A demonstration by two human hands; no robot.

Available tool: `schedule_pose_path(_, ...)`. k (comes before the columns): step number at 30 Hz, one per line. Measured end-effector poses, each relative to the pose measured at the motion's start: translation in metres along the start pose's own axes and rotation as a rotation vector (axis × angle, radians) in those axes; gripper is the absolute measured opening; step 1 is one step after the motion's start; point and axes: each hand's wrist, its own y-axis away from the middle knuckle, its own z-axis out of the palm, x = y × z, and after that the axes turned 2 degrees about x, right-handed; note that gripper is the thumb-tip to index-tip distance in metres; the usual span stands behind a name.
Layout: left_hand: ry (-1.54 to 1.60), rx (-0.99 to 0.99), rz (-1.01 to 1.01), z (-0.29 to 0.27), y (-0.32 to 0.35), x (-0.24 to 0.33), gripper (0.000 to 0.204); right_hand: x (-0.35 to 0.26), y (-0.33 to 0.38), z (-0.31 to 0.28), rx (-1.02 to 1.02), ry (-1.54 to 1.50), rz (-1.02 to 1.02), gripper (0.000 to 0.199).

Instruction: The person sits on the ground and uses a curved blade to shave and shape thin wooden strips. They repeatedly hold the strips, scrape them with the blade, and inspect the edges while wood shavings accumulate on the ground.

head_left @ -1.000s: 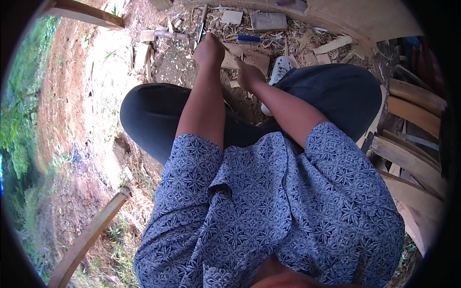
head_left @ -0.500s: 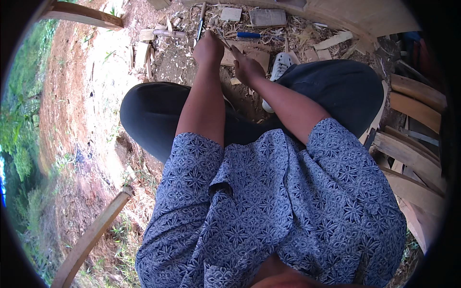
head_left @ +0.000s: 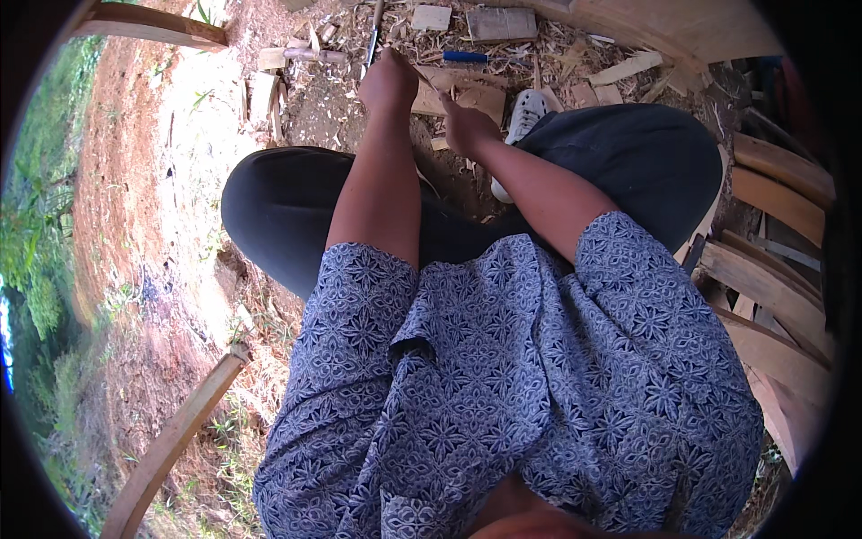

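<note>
Left hand (head_left: 389, 83) is clenched on one thin piece (head_left: 429, 82), its long axis slanting from far left to near right, toward the right hand (head_left: 470, 128), whose grip cannot be determined. Beyond lie one board (head_left: 478, 88), one blue cylindrical item (head_left: 465, 57) and two flat wood blocks (head_left: 501, 25).

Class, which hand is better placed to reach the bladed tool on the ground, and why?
Probably the left hand, though closed: it is right by the bladed tool, while the right hand is farther off, nearer the white shoe.
</note>
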Motion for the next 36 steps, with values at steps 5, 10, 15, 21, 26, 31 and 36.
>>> schedule_pose_path(5, -0.024, 0.021, -0.003, 0.005, -0.004, -0.002, 0.034, -0.001, -0.008, 0.005, 0.093, -0.046, -0.042, 0.069)
schedule_pose_path(10, -0.005, 0.016, -0.032, 0.001, -0.002, -0.001, 0.033, -0.011, 0.007, 0.003, 0.121, -0.092, -0.096, 0.068)
schedule_pose_path(15, -0.005, 0.012, -0.018, 0.008, -0.007, -0.008, 0.033, -0.013, -0.001, -0.007, 0.084, -0.055, -0.084, 0.071)
schedule_pose_path(21, -0.009, 0.026, 0.008, 0.006, -0.005, -0.003, 0.033, 0.018, -0.003, 0.015, -0.007, 0.036, -0.044, 0.068)
schedule_pose_path(26, 0.026, 0.026, -0.004, 0.004, -0.005, -0.002, 0.035, -0.016, 0.005, -0.010, 0.045, -0.032, -0.061, 0.072)
schedule_pose_path(31, 0.010, 0.044, 0.027, 0.005, -0.006, 0.002, 0.036, 0.009, -0.008, 0.013, 0.147, -0.041, -0.119, 0.070)
schedule_pose_path(36, -0.008, 0.062, 0.016, 0.010, -0.007, -0.004, 0.031, 0.013, -0.006, 0.022, 0.059, -0.009, -0.023, 0.061)
